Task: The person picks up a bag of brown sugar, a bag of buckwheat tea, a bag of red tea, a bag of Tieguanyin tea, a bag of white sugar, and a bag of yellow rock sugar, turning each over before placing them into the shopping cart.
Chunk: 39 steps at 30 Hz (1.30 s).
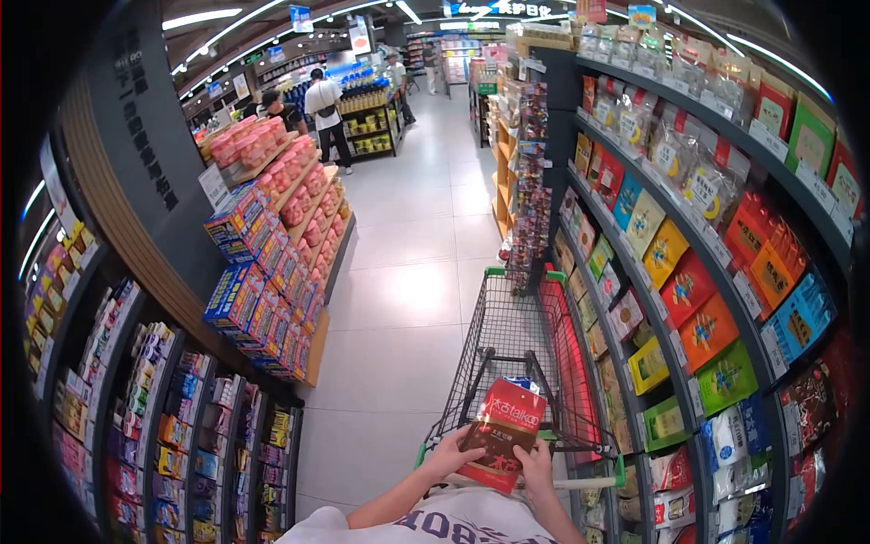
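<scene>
Both my hands hold a red bag with a brown lower panel and the word "taikoo" [513,412] in front of my chest, tilted to the right. My left hand [448,456] grips its left edge. On its lower right edge, my right hand [535,461] is closed with the thumb over the front. Just beyond the bag stands a black wire shopping cart [494,317] with green corners. Something blue and white [528,385] shows behind the bag's top, mostly hidden. The cart's pale handle [589,482] is partly covered by my right arm.
Shelves of bagged goods [698,272] line the right side, close to the cart. On the left are stacked blue boxes [249,281], pink packages [272,140] and snack racks [181,435]. A tiled aisle [399,245] runs ahead, with people [323,104] standing farther off.
</scene>
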### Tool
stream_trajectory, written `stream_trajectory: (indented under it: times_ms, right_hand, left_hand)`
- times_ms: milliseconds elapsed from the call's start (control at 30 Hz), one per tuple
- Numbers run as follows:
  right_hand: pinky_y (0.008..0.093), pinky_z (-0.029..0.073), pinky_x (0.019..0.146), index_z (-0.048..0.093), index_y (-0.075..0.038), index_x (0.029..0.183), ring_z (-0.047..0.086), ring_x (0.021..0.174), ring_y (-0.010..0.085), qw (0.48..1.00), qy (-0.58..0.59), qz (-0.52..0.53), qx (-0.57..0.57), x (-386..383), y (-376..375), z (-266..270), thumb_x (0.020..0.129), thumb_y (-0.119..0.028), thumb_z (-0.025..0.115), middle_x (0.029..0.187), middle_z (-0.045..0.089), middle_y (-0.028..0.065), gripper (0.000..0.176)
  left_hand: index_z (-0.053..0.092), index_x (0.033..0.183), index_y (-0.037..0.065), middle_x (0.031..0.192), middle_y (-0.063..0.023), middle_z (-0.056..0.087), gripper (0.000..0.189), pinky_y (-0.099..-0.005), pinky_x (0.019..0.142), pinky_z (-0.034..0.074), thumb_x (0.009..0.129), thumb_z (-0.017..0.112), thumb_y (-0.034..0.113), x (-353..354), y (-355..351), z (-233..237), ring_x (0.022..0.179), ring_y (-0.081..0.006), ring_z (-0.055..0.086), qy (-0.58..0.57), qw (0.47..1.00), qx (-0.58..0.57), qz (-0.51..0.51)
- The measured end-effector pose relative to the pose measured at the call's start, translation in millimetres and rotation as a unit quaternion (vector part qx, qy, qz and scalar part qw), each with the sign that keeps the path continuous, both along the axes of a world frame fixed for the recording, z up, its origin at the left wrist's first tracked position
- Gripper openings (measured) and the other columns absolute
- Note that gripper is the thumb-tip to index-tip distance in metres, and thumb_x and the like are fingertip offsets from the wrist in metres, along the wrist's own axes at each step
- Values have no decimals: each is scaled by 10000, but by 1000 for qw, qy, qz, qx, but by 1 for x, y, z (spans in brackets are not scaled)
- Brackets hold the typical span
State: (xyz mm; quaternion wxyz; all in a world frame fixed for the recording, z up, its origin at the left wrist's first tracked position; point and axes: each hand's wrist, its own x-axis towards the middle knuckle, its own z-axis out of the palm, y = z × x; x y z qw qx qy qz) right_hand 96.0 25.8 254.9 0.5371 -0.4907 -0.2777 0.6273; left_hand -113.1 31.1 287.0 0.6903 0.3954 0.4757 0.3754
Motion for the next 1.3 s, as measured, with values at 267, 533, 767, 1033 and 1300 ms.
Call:
stream_trajectory:
  times_ms: [267,533,767,1033,1300]
  right_hand:
    - [396,457,1072,276,-23,1566,493,1347,288,981,-64,117,144,-50,8,14,994,-222,680,1545,397,211,728]
    - [420,571,947,438,-51,1445,670,1123,272,993,87,55,63,-33,12,32,1052,-118,520,1304,631,133,407]
    - [430,572,940,483,-12,1406,681,1121,273,987,137,76,16,-16,-5,37,1051,-110,512,1289,648,148,369]
    - [358,534,960,521,0,1377,676,1098,219,986,-21,158,58,-44,-3,46,1024,-66,576,1245,674,147,363]
    - [362,489,1023,398,-10,1488,547,1290,246,944,-241,176,138,-68,-2,55,970,-90,673,1456,514,180,592]
  left_hand:
    - [513,1477,91,1135,-184,734,573,-349,909,553,924,663,96,0,-7,48,1007,-244,731,259,950,145,95]
    - [625,1351,66,1465,-193,528,460,-402,915,565,921,722,196,10,-30,38,1155,-318,650,124,967,221,-28]
    - [400,1541,52,1342,-168,623,698,-361,974,546,947,735,201,-38,-16,49,1150,-201,649,145,979,90,114]
    - [595,1335,-12,1246,-101,694,435,-338,989,531,937,733,96,-62,-17,26,1121,-159,653,-90,993,24,73]
    - [594,1353,-10,1206,-121,707,464,-319,902,571,915,715,86,-57,-21,20,1048,-186,691,68,967,114,216]
